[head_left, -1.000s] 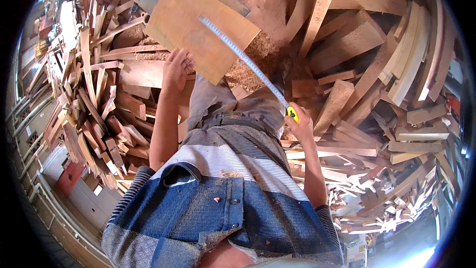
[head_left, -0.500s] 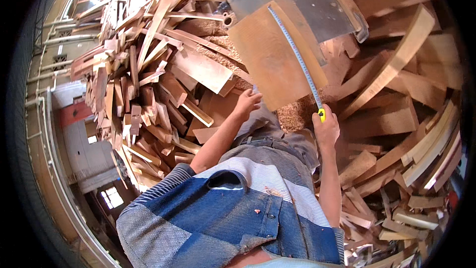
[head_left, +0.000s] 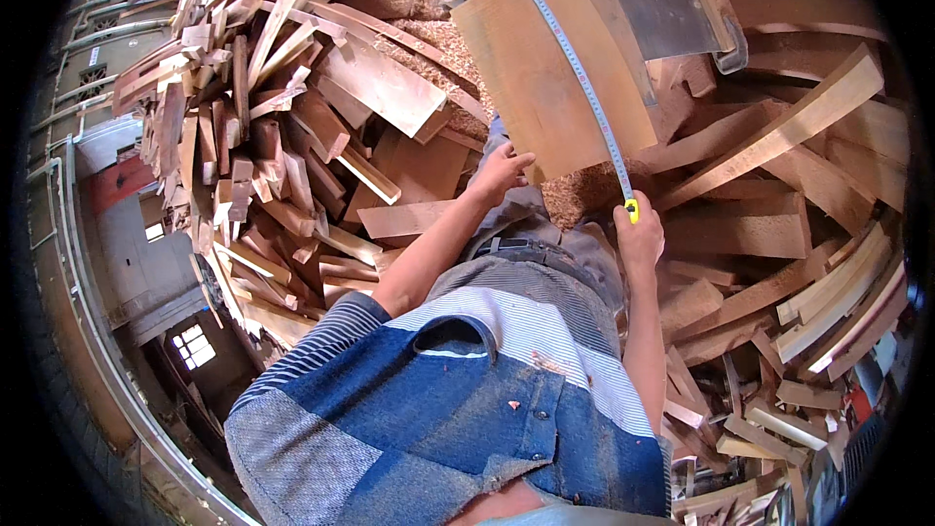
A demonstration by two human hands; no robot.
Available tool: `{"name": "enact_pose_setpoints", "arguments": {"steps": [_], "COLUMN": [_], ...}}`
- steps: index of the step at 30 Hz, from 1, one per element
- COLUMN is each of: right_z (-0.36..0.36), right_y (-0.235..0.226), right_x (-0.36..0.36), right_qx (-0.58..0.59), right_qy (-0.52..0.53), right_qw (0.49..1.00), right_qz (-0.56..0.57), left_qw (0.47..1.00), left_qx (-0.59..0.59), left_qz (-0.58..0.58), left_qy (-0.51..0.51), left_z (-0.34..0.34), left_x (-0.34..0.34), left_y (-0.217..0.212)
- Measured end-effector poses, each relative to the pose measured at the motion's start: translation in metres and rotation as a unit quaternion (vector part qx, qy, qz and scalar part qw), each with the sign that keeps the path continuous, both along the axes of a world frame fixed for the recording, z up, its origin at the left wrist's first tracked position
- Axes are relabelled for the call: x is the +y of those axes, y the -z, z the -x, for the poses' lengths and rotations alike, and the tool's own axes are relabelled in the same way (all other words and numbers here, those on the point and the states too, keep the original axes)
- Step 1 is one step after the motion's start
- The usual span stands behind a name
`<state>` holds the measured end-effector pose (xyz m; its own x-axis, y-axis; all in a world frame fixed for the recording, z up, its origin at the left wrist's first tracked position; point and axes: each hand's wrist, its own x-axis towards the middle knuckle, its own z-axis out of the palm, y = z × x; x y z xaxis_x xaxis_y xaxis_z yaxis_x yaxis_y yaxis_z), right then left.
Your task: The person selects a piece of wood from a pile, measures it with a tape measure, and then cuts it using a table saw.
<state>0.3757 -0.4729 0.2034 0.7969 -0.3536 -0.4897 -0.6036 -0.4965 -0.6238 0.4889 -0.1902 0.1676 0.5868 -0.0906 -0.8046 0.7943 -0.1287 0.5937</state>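
Note:
A flat wooden board (head_left: 545,88) lies partly over the dark metal machine table (head_left: 633,0) ahead of me. Its near end overhangs wood shavings. Lengthwise across the board runs the pulled-out white blade (head_left: 582,78) of a tape measure. My right hand (head_left: 640,234) is closed round the yellow tape measure case (head_left: 631,210), just off the board's near right corner. By the near left corner is my left hand (head_left: 502,170), its fingers loosely bent and apart. Its fingertips overlap the board's edge; whether they press on it I cannot tell.
Scrap wood (head_left: 292,127) is heaped high on my left. More offcuts and thick curved planks (head_left: 750,224) pile up on my right, one long pale strip (head_left: 789,131) slanting across them. Shavings (head_left: 575,200) cover the ground below the board.
My view has shifted, so the board and machine appear higher. My left hand has come up to the board's near left corner. My right hand still holds the tape measure with its blade out.

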Motion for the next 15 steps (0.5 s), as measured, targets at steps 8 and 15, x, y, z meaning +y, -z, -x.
{"name": "enact_pose_setpoints", "arguments": {"steps": [8, 15], "right_z": [0.002, -0.023], "right_y": [0.004, 0.0], "right_x": [-0.001, 0.001], "right_qx": [-0.05, -0.041], "right_qy": [0.003, -0.006], "right_qw": [0.999, 0.999], "right_qz": [0.002, 0.008], "left_qw": [1.0, 1.0], "left_qx": [-0.005, 0.006], "left_qz": [-0.007, 0.006], "left_qy": [0.0, -0.02], "left_z": [0.002, 0.004], "left_x": [-0.003, -0.004], "left_y": [-0.001, -0.015]}}
